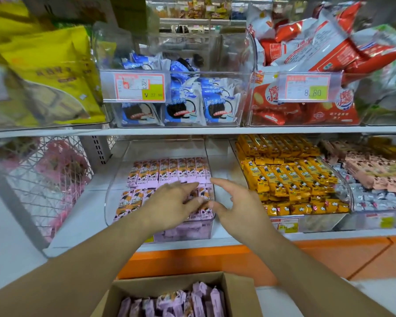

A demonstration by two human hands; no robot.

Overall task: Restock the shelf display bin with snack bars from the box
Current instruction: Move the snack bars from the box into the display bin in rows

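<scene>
Under the spread, flat fingers of the left hand [169, 202] lie pink bars [169, 172] in the bin [110, 202]; the right hand [233, 202] hovers beside it, open, holding nothing. Light, slick and crushable, they likely lift best by the long sides. More bars fill the box [238, 291] below. Tags above read 27.80 and 8.80.

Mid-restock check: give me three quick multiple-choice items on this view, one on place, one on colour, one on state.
1. Where is the cardboard box?
A. below the shelf, nearest the camera
B. on the top shelf
C. inside the wire basket

2. The snack bars in the display bin are mostly:
A. green
B. purple
C. red

3. The left hand and right hand are:
A. each gripping a bar
B. inside the box
C. open over the bin

Answers: A, the box sits at the bottom edge; B, purple wrappers; C, fingers spread, nothing held.
</scene>
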